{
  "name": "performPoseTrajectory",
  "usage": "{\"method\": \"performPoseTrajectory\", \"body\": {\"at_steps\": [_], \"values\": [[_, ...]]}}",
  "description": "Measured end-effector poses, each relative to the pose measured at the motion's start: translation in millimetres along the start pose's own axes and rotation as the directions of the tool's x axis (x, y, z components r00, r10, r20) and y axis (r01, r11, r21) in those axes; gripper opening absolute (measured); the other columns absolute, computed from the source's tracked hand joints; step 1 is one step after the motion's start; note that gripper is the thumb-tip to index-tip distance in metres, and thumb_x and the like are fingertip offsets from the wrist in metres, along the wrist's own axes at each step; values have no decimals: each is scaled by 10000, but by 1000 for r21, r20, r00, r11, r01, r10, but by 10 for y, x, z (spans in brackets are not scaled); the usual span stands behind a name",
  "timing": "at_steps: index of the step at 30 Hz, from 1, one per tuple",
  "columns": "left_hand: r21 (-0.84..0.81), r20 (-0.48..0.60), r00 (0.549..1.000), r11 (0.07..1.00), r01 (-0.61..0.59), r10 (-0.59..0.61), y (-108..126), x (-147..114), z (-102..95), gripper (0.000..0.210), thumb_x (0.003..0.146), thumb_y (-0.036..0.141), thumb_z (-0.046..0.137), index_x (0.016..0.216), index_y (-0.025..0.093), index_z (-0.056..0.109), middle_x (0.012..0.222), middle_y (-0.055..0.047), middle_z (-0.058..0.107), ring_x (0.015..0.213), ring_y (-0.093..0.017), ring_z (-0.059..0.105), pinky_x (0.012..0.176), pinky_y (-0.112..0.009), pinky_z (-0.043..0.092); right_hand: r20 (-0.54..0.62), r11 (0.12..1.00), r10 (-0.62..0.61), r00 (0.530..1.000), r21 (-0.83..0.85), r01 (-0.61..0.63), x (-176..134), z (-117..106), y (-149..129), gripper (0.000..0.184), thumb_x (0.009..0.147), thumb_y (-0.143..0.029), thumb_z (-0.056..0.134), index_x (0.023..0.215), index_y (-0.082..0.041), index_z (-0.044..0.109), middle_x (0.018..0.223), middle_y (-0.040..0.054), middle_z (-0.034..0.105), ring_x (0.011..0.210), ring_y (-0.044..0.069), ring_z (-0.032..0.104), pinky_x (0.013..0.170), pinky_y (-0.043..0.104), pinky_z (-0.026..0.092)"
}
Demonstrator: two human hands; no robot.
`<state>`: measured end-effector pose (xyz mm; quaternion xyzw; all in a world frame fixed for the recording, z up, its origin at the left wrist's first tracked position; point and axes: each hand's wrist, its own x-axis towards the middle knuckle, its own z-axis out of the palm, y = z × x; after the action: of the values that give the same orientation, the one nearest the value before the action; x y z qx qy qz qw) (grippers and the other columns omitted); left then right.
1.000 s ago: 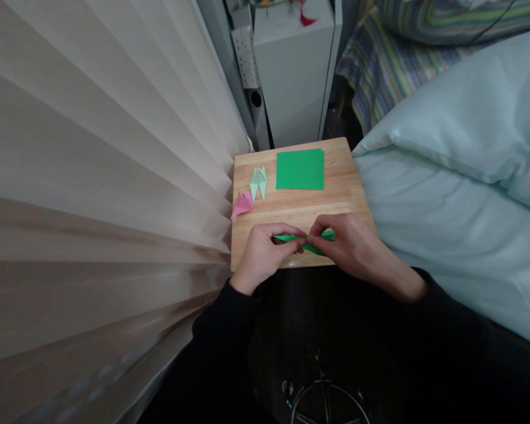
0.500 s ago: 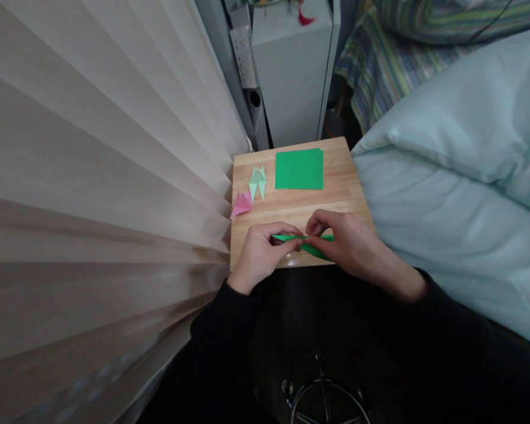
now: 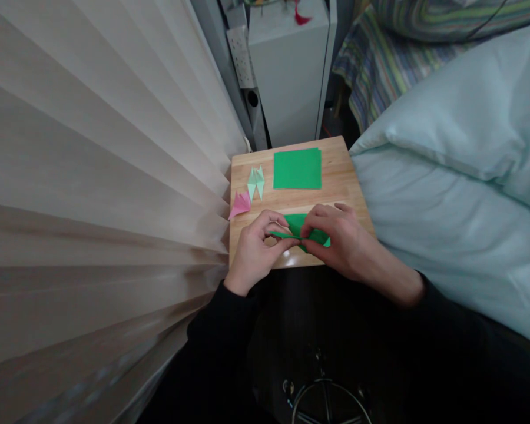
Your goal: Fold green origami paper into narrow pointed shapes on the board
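Observation:
A partly folded piece of green origami paper is held between both hands above the near part of a small wooden table. My left hand pinches its left side between thumb and fingers. On the other side, my right hand grips it close to the middle, its fingers bent over the sheet and covering part of it. Beyond the hands lies a stack of green paper. To its left sit a pale green folded paper piece and a pink one.
A pleated curtain hangs along the table's left edge. Pale blue bedding rises at the right. Past the far edge stands a white cabinet. Below the table is a metal ring-shaped base.
The green paper, seen nearly edge-on before, now shows more of its face, with a flap standing up behind the fingers. My right hand has turned over it.

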<state>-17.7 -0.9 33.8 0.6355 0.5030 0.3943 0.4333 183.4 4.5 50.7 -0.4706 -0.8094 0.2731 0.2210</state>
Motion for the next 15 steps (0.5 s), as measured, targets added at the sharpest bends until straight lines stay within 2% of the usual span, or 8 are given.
{"method": "performPoseTrajectory", "body": {"at_steps": [3, 7, 11, 15], "values": [[-54, -55, 998, 998, -12, 9, 3, 0, 7, 251, 716, 237, 888, 884, 184, 710, 837, -9, 746, 743, -146, 713, 694, -254, 559, -75, 999, -28, 997, 21, 30, -4, -27, -42, 70, 872, -146, 700, 869, -216, 699, 956, 30, 703, 982, 224, 665, 1066, 473, 325], [-104, -22, 999, 994, -38, 36, -27, -15, 1, 120, 765, 247, 859, 844, 191, 789, 818, -20, 774, 757, -153, 712, 715, -269, 570, -123, 997, -78, 989, 16, 80, -21, -41, -67, 62, 894, -159, 695, 881, -219, 704, 948, 29, 697, 979, 226, 656, 1069, 466, 312], [-132, -28, 997, 988, -79, 76, -22, -18, -5, 101, 753, 239, 862, 832, 198, 815, 789, -28, 777, 729, -155, 701, 682, -269, 566, -125, 994, -95, 988, 33, 100, -23, -37, -65, 55, 904, -172, 715, 878, -219, 704, 850, 7, 712, 915, 224, 651, 1049, 465, 317], [-174, -46, 999, 985, -20, 13, 25, -15, 0, 98, 728, 237, 871, 794, 195, 813, 764, -29, 776, 658, -135, 675, 588, -235, 540, -140, 996, -65, 988, 51, 72, -20, -45, -72, 72, 895, -168, 731, 906, -210, 673, 828, -1, 724, 858, 211, 655, 1045, 463, 331]]}}
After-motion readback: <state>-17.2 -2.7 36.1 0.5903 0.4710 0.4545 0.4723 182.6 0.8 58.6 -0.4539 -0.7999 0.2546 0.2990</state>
